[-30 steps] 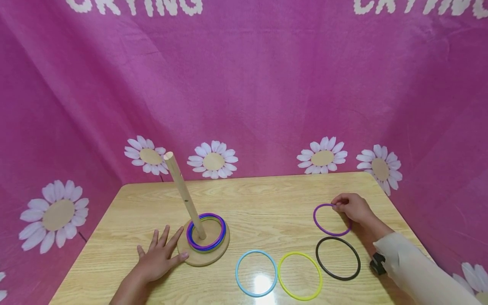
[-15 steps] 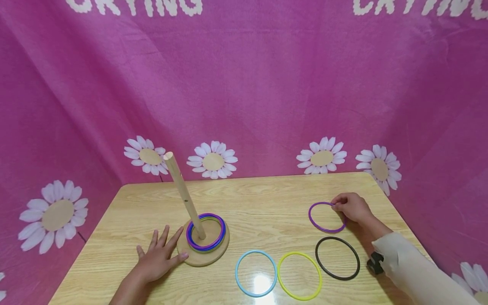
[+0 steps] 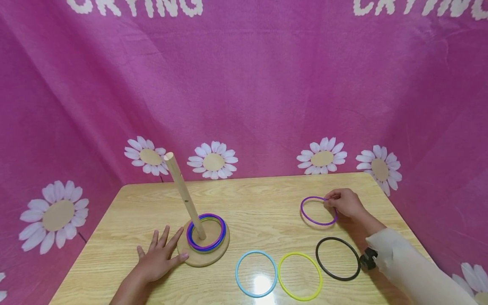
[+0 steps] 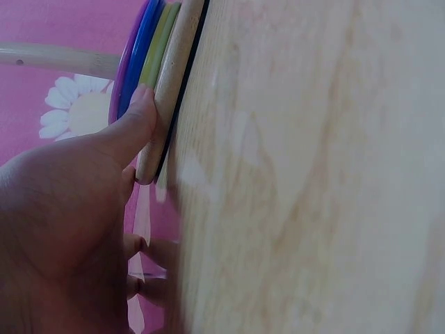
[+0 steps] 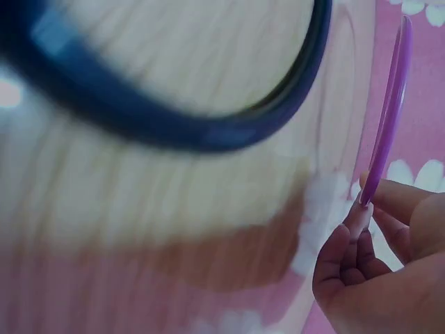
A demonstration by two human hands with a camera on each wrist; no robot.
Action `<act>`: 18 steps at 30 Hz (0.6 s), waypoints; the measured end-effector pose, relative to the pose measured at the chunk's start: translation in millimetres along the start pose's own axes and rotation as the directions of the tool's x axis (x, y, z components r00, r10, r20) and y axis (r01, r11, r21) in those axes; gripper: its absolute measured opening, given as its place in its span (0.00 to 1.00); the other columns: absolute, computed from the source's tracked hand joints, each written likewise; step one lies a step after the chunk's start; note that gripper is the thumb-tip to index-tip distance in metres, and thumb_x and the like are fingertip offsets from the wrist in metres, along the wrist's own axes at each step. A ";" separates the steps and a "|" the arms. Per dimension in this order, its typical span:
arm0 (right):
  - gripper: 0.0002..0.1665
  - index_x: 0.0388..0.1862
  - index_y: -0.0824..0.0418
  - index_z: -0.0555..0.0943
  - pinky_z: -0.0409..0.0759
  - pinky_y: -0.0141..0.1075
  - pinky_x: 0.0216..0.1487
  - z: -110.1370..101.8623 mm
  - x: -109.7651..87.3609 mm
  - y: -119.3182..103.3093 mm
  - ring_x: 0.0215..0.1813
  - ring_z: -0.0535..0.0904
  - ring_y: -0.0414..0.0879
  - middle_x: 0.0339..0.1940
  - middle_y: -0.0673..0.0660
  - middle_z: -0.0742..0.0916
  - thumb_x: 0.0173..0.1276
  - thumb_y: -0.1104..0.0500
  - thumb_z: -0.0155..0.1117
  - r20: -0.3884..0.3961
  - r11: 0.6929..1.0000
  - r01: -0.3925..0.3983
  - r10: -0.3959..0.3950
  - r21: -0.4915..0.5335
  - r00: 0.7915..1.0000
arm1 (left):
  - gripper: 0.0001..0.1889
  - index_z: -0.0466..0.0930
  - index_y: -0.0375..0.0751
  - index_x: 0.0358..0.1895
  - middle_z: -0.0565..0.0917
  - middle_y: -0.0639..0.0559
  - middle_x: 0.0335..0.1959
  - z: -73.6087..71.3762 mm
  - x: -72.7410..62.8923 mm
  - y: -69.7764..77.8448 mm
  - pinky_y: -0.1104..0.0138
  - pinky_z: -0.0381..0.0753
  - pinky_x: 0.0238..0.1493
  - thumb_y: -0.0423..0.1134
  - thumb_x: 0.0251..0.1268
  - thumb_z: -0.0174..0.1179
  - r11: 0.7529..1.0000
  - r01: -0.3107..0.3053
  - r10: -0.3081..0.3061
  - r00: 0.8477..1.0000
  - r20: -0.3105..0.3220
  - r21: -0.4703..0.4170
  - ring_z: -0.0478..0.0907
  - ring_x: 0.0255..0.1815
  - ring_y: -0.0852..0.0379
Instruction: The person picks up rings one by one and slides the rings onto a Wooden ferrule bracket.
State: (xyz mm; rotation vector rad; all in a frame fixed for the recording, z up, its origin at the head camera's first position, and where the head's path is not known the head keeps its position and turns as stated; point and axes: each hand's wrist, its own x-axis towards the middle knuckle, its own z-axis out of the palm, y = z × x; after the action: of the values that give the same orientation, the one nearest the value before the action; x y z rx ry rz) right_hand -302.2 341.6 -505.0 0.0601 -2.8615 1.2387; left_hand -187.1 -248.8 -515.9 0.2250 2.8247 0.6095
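Observation:
My right hand (image 3: 346, 203) pinches the edge of a purple ring (image 3: 319, 223) between thumb and fingers; in the right wrist view the ring (image 5: 391, 104) stands clear of the tabletop. To the left, a round wooden base (image 3: 203, 259) carries a leaning-looking wooden peg (image 3: 184, 192). Purple, blue and green rings (image 3: 189, 241) lie stacked around the peg's foot. My left hand (image 3: 156, 259) has its fingers spread on the table, with the thumb on the base's edge. The left wrist view shows that thumb (image 4: 135, 118) against the base's rim beside the stack.
A light blue ring (image 3: 237, 275), a yellow ring (image 3: 319, 281) and a black ring (image 3: 358, 264) lie flat along the front right of the wooden table (image 3: 263, 203). Behind the table hangs a pink cloth (image 3: 259, 97) with white flowers.
My right hand has moved the purple ring leftward and slightly up off the table. The left hand, the peg stand and the other rings have stayed put.

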 end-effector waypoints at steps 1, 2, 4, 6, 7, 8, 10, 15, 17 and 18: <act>0.08 0.42 0.70 0.87 0.77 0.33 0.29 1.6 1.1 -2.8 0.32 0.78 0.45 0.32 0.59 0.89 0.69 0.64 0.70 0.002 1.000 0.002 -0.002 0.007 1.000 | 0.45 0.49 0.59 0.85 0.40 0.33 0.85 0.1 0.0 0.0 0.15 0.21 0.56 0.72 0.71 0.52 1.000 0.000 0.000 1.000 -0.001 0.000 0.26 0.81 0.23; 0.08 0.42 0.70 0.87 0.78 0.34 0.29 3.1 1.9 -6.2 0.32 0.78 0.45 0.33 0.59 0.89 0.69 0.64 0.70 0.005 1.000 0.000 0.000 0.014 1.000 | 0.45 0.49 0.59 0.85 0.40 0.33 0.85 0.2 -0.1 0.1 0.15 0.21 0.56 0.72 0.71 0.52 1.000 0.000 0.000 1.000 -0.001 0.001 0.26 0.81 0.23; 0.08 0.43 0.70 0.87 0.79 0.33 0.30 6.8 4.4 -13.2 0.33 0.78 0.46 0.34 0.61 0.88 0.70 0.65 0.69 0.007 1.000 -0.006 0.006 0.031 1.000 | 0.45 0.50 0.59 0.85 0.40 0.33 0.85 0.0 -0.2 0.6 0.15 0.21 0.56 0.72 0.71 0.52 1.000 0.000 0.000 1.000 -0.001 -0.002 0.26 0.81 0.23; 0.09 0.44 0.70 0.87 0.79 0.34 0.30 9.9 6.8 -21.4 0.33 0.78 0.46 0.35 0.62 0.88 0.70 0.65 0.68 0.007 0.999 0.002 -0.002 0.043 1.000 | 0.45 0.50 0.59 0.85 0.40 0.32 0.85 -0.5 -0.5 1.1 0.15 0.21 0.56 0.72 0.71 0.52 1.000 -0.001 0.001 1.000 -0.003 -0.003 0.26 0.81 0.23; 0.09 0.44 0.70 0.87 0.79 0.34 0.31 11.3 7.8 -26.2 0.33 0.78 0.46 0.35 0.62 0.89 0.70 0.65 0.68 0.008 0.999 0.007 -0.007 0.052 1.000 | 0.45 0.50 0.58 0.85 0.40 0.32 0.85 -0.8 -0.7 1.5 0.15 0.21 0.56 0.71 0.71 0.52 1.000 -0.001 0.001 1.000 -0.002 -0.005 0.26 0.81 0.23; 0.09 0.44 0.70 0.87 0.79 0.34 0.31 12.8 9.1 -31.2 0.33 0.78 0.46 0.34 0.61 0.89 0.69 0.65 0.68 0.004 0.998 0.017 -0.017 0.053 1.000 | 0.45 0.50 0.58 0.85 0.40 0.32 0.85 -1.1 -0.9 2.0 0.15 0.21 0.56 0.71 0.71 0.52 1.000 -0.001 0.001 1.000 -0.003 -0.007 0.26 0.81 0.23; 0.08 0.43 0.69 0.88 0.78 0.33 0.32 15.9 11.7 -41.8 0.34 0.78 0.45 0.33 0.59 0.89 0.68 0.65 0.70 -0.002 0.998 0.039 -0.039 0.055 0.999 | 0.45 0.50 0.58 0.85 0.40 0.32 0.85 -1.8 -1.3 2.8 0.15 0.21 0.56 0.71 0.71 0.52 1.000 -0.001 0.001 1.000 -0.003 -0.011 0.27 0.81 0.23; 0.09 0.42 0.68 0.88 0.76 0.32 0.34 24.2 17.1 -70.0 0.34 0.78 0.42 0.31 0.55 0.88 0.66 0.64 0.73 -0.006 0.993 0.086 -0.086 0.075 0.996 | 0.45 0.50 0.57 0.85 0.40 0.32 0.84 -2.9 -2.1 4.5 0.15 0.20 0.56 0.71 0.71 0.53 1.000 0.001 -0.001 1.000 -0.003 -0.016 0.27 0.81 0.23; 0.08 0.41 0.68 0.89 0.76 0.33 0.35 27.7 18.6 -81.4 0.34 0.78 0.42 0.30 0.55 0.88 0.65 0.64 0.73 -0.006 0.991 0.105 -0.105 0.080 0.994 | 0.45 0.50 0.57 0.85 0.40 0.32 0.84 -3.0 -2.1 4.8 0.15 0.20 0.56 0.71 0.71 0.53 1.000 0.003 -0.003 1.000 -0.002 -0.017 0.27 0.81 0.23; 0.08 0.41 0.68 0.89 0.76 0.33 0.36 29.5 19.2 -87.0 0.35 0.78 0.42 0.30 0.54 0.88 0.65 0.64 0.73 -0.007 0.990 0.113 -0.113 0.079 0.994 | 0.45 0.50 0.57 0.85 0.40 0.32 0.84 -2.9 -2.1 5.0 0.15 0.20 0.56 0.71 0.71 0.53 1.000 0.004 -0.004 1.000 -0.001 -0.017 0.27 0.81 0.23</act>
State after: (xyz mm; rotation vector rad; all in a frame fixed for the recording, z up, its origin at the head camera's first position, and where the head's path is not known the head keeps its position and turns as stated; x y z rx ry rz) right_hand -317.6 260.2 -461.2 0.2188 -2.7629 1.3284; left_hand -185.4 -245.9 -510.8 0.2158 2.8196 0.6321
